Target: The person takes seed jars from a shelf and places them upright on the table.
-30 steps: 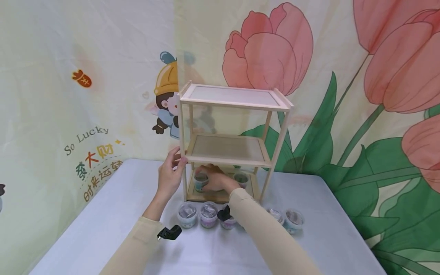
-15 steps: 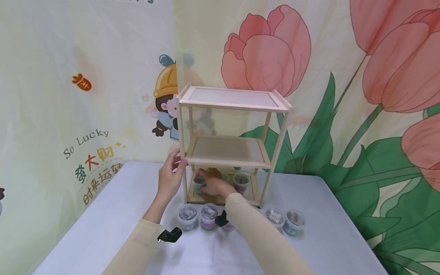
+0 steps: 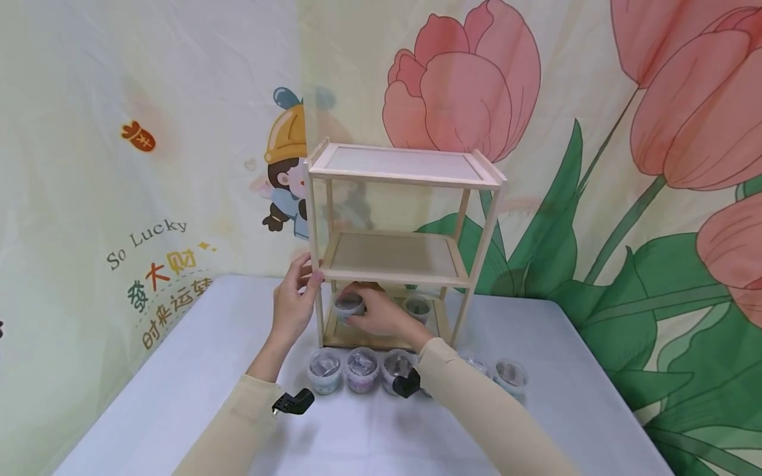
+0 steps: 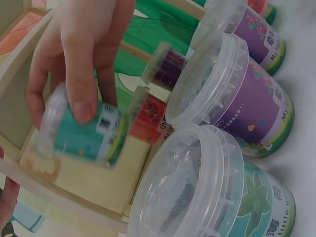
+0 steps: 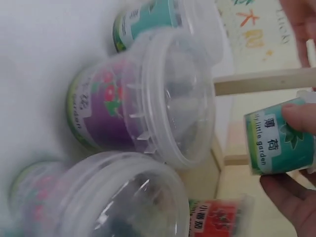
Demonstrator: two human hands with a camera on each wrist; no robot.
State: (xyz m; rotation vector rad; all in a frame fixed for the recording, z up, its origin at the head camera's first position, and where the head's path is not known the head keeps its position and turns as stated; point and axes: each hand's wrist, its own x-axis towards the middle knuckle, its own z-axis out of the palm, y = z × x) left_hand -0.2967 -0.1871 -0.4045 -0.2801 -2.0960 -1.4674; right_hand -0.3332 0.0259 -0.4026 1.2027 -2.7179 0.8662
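Observation:
A three-tier wooden shelf [image 3: 405, 173] stands on the white table. My left hand [image 3: 311, 277] grips its front left post [image 3: 312, 231] at the height of the middle tier. Under that tier, my right hand [image 3: 357, 312] pinches a small teal-labelled lidded cup [image 3: 348, 308] [image 4: 84, 134] [image 5: 279, 136] between thumb and fingers, just over the bottom tier's left side. In the left wrist view this cup is tilted and blurred. A red-labelled cup [image 4: 150, 118] and a purple one [image 4: 167, 64] stand further in on the bottom tier.
Several clear-lidded cups stand in a row on the table before the shelf, among them a teal one [image 3: 325, 371], a purple one [image 3: 362, 369] and one at the right [image 3: 510, 374]. A flowered cloth backdrop [image 3: 655, 132] hangs close behind.
My right hand has raised the teal cup slightly from the bottom tier and drawn it toward the front. My left hand keeps its grip on the post.

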